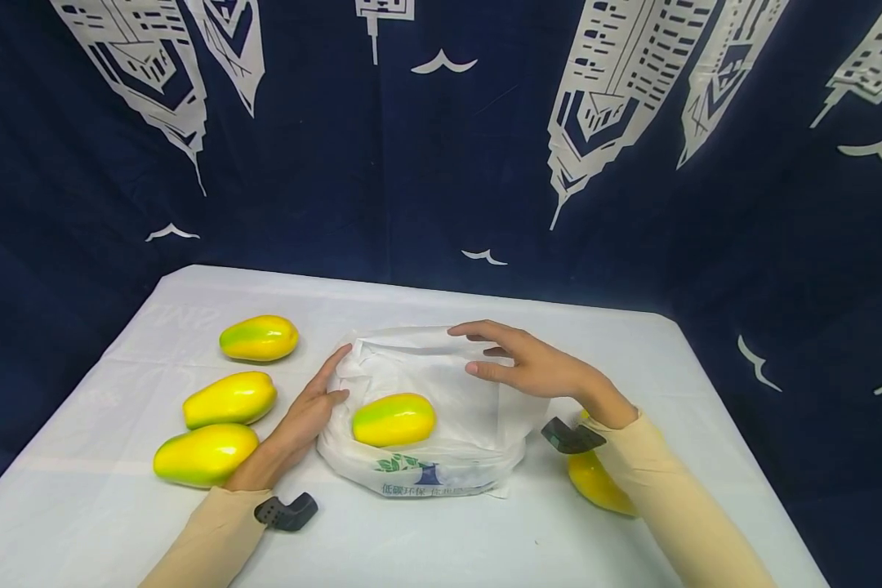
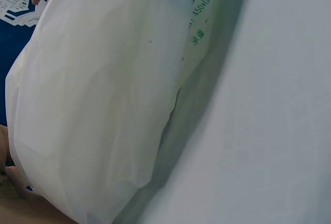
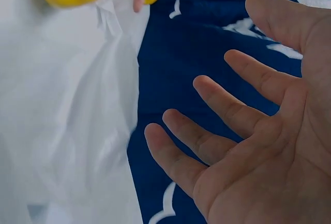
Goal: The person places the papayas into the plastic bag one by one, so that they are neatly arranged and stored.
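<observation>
A white plastic bag [image 1: 456, 416] lies with its mouth spread open on the table, green and blue print along its front. One glossy yellow-green papaya [image 1: 394, 420] sits in that mouth, left of centre. My left hand [image 1: 309, 412] rests at the bag's left rim, index finger and thumb extended against the plastic. In the left wrist view the bag's side [image 2: 98, 100] hides most of this hand. Over the bag's right back part hovers my right hand [image 1: 525, 359], holding nothing. Its fingers are spread and gently bent in the right wrist view, with the palm [image 3: 264, 177] showing.
Left of the bag are three more papayas: one at the back [image 1: 259, 338], one in the middle [image 1: 230, 399] and one nearer [image 1: 206, 455], close to my left forearm. Another papaya [image 1: 601, 482] lies partly under my right forearm. A dark blue printed curtain [image 1: 382, 163] hangs behind the white table [image 1: 426, 543].
</observation>
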Demonstrator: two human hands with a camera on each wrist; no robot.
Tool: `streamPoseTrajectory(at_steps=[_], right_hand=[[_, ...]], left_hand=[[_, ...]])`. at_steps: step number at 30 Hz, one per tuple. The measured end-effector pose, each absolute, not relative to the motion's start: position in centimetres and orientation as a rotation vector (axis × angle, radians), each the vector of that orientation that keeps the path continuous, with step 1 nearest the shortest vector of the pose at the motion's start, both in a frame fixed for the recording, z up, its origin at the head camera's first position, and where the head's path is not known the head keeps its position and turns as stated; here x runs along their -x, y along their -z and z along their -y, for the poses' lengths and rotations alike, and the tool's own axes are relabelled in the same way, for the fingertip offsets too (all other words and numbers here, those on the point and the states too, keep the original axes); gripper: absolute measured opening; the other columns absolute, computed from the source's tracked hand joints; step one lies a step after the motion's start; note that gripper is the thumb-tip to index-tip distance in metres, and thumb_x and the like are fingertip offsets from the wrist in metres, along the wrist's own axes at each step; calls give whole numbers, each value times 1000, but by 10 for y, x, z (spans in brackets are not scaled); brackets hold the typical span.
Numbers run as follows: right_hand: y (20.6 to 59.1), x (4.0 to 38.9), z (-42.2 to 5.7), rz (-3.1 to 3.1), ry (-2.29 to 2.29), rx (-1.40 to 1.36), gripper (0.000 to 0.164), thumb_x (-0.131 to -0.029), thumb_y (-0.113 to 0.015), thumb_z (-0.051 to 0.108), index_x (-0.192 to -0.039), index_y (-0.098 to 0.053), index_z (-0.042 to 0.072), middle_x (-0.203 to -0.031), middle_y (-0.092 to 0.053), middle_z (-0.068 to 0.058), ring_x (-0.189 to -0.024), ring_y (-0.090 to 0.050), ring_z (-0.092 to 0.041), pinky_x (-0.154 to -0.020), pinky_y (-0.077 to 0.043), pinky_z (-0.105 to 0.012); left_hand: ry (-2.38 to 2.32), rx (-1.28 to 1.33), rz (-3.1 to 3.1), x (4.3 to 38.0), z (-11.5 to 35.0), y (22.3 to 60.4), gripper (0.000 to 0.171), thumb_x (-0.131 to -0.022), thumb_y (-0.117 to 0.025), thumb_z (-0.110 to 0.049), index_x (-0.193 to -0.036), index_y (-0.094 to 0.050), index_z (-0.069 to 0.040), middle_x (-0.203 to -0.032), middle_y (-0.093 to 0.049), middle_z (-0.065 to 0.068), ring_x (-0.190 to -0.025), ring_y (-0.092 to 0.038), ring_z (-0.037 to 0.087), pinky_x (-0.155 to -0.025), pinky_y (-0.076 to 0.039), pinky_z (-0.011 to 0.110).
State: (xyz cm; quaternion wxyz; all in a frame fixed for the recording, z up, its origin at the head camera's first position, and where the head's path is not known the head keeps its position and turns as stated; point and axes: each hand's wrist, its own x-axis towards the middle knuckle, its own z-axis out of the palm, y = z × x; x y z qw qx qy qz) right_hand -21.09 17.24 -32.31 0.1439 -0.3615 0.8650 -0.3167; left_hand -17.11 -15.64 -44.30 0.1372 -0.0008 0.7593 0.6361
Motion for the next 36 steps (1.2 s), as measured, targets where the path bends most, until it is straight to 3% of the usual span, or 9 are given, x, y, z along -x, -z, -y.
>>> streamPoseTrajectory(at_steps=[9, 22, 24, 26, 29, 31, 33, 36], right_hand=[[317, 201, -214, -2537, 1040, 883, 53, -102, -59, 29, -151, -42, 21, -157, -41, -5, -140, -45, -37, -110, -44, -58], [324, 184, -282, -2723, 1021, 734, 49, -102, -58, 22, -149, -45, 13, -155, -44, -12, -137, -47, -40, -106, -44, -57], [327, 182, -291, -2752, 1000, 704, 50, -102, -58, 24, -149, -45, 13, -155, -44, -12, -136, -48, -38, -107, -48, -46], [331, 181, -300, -2772, 999, 682, 50, -102, -59, 24, -149, -46, 12, -153, -46, -12, -135, -52, -22, -107, -49, -30], [336, 179, -311, -2791, 1009, 668, 49, -102, -60, 25, -147, -47, 11, -151, -48, -11, -131, -53, -12, -101, -42, -8], [339, 177, -317, -2797, 1025, 677, 47, -101, -61, 23, -146, -49, 12, -149, -50, -12, -127, -52, -1, -100, -39, -4], [343, 175, -322, -2806, 1032, 689, 46, -100, -62, 20, -144, -51, 13, -147, -52, -12, -127, -52, -1, -100, -39, -3], [350, 171, -331, -2817, 1033, 696, 46, -98, -65, 17, -142, -53, 14, -146, -53, -11, -122, -48, 12, -100, -37, -2]], left_hand=[[-1830, 10, -2199, 171, 156, 443, 68, -102, -37, -10, -160, -16, -40, -170, 1, -7, -157, 7, 21, -126, 6, 53], [-1837, -17, -2195, 170, 155, 441, 68, -103, -37, -9, -160, -14, -39, -170, 0, -7, -157, 6, 22, -126, 5, 54], [-1835, -16, -2195, 170, 155, 440, 68, -103, -36, -9, -160, -14, -39, -170, 0, -6, -157, 6, 22, -126, 5, 55], [-1832, -16, -2197, 170, 155, 440, 69, -103, -36, -9, -160, -14, -39, -170, 1, -6, -157, 6, 22, -126, 5, 55], [-1828, -12, -2202, 170, 155, 440, 69, -103, -36, -9, -160, -14, -39, -170, 1, -6, -157, 6, 23, -126, 5, 55], [-1828, -7, -2202, 171, 155, 441, 69, -103, -37, -9, -160, -14, -40, -170, 1, -6, -157, 6, 22, -126, 5, 55], [-1826, 1, -2202, 171, 155, 443, 68, -103, -37, -10, -160, -15, -40, -170, 0, -7, -157, 6, 22, -126, 5, 54], [-1824, 8, -2202, 171, 155, 444, 68, -103, -37, -10, -160, -15, -40, -170, 0, -7, -157, 6, 21, -126, 5, 54]])
